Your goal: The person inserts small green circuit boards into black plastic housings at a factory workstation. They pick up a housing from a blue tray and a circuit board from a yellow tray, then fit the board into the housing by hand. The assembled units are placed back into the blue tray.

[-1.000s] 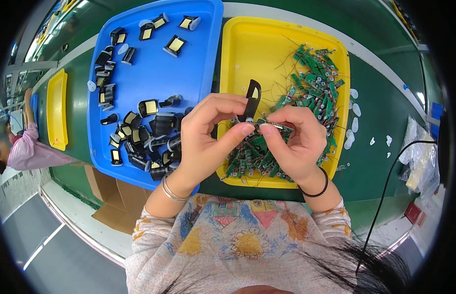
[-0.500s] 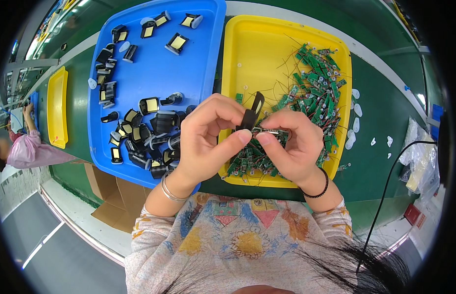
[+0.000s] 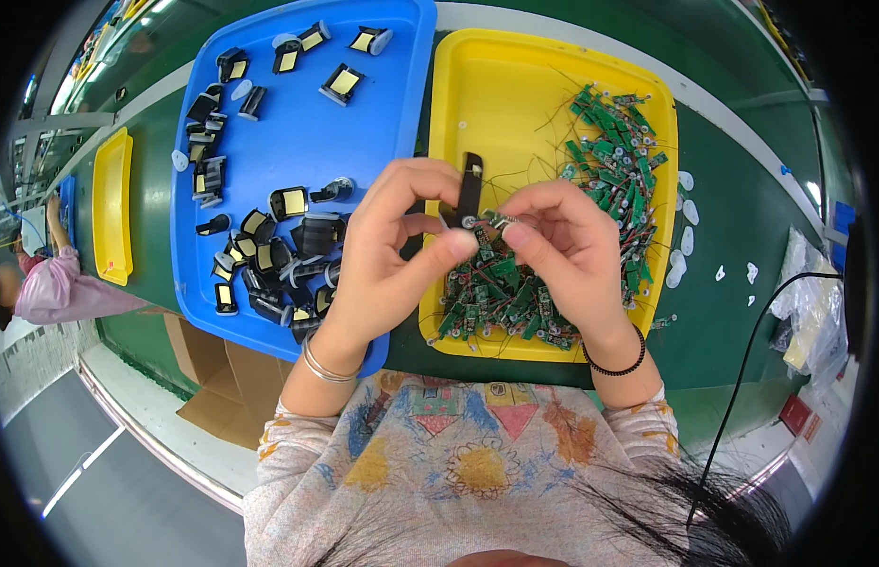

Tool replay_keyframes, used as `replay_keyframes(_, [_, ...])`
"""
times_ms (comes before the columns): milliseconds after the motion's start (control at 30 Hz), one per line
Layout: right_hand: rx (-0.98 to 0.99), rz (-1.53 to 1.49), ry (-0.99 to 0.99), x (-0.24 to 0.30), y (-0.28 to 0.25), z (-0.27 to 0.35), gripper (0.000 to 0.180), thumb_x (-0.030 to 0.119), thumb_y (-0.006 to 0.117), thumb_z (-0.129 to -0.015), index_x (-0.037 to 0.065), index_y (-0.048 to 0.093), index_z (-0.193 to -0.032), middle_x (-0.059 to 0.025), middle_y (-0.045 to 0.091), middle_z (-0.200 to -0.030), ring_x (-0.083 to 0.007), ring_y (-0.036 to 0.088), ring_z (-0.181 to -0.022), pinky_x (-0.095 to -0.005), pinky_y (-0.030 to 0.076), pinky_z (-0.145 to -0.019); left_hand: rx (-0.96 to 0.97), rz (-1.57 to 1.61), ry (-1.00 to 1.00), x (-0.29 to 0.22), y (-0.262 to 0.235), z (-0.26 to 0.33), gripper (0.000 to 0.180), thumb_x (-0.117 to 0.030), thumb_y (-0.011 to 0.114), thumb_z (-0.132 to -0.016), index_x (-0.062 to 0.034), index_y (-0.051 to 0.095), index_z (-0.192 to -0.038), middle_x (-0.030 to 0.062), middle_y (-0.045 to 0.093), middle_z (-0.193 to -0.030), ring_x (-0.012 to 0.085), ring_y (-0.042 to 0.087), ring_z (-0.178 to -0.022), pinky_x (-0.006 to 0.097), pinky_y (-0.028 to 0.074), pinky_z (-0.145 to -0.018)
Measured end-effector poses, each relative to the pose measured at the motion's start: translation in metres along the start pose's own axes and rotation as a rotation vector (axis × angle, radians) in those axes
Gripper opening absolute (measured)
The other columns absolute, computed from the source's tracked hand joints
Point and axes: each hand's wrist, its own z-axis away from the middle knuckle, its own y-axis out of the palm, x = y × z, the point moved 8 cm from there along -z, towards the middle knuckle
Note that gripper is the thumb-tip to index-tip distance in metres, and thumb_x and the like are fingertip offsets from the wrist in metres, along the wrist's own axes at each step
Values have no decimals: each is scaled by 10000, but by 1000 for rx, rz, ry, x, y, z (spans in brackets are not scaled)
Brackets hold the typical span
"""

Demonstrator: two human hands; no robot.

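Note:
My left hand (image 3: 387,260) pinches a black plastic casing (image 3: 470,187), which stands upright between thumb and fingers above the yellow tray (image 3: 501,99). Close against its lower end, my right hand (image 3: 573,250) grips a small green circuit board (image 3: 499,219) between thumb and forefinger. A small round silvery part (image 3: 469,223) shows at the casing's foot, by my left thumb; whether it belongs to the board I cannot tell. Beneath both hands lies a heap of green circuit boards (image 3: 614,175) with thin wires. Fingers hide part of the board.
Left of the yellow tray, a blue tray (image 3: 298,142) carries many black casings (image 3: 269,257) with pale yellow pads. White oval pieces (image 3: 687,213) and a clear plastic bag (image 3: 806,307) lie to the right, near a black cable (image 3: 742,378). A co-worker in pink (image 3: 73,288) is far left.
The black casing has turned more upright and shifted slightly left. My hands have drawn a little apart, and the board's end shows more clearly between them.

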Motion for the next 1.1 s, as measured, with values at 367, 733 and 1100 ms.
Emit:
replay_keyframes(367, [96, -174, 97, -3, 5, 4, 122, -5, 593, -781, -14, 538, -889, -44, 582, -780, -90, 588, -661, -199, 479, -579, 48, 185, -144, 5, 1, 2, 335, -47, 575, -802, -25, 428, -1103, 58, 542, -968, 102, 523, -859, 218, 407, -739])
replay_keyframes(733, [5, -333, 135, -13, 6, 6, 143, 11, 580, -795, -6, 516, -922, -36, 569, -742, -89, 582, -595, -185, 469, -541, 98, 223, -123, 11, 11, 1, 368, -6, 568, -796, -22, 423, -1134, 47, 509, -980, 87, 505, -878, 211, 425, -714])
replay_keyframes(1100, [-14, -288, 154, -8, 7, 7, 161, -17, 582, -786, -28, 523, -935, -81, 581, -891, -89, 583, -681, -204, 499, -591, 6, -143, -1, 11, 6, 4, 421, -24, 627, -743, -22, 504, -1145, 27, 556, -763, 59, 502, -609, 196, 422, -582])
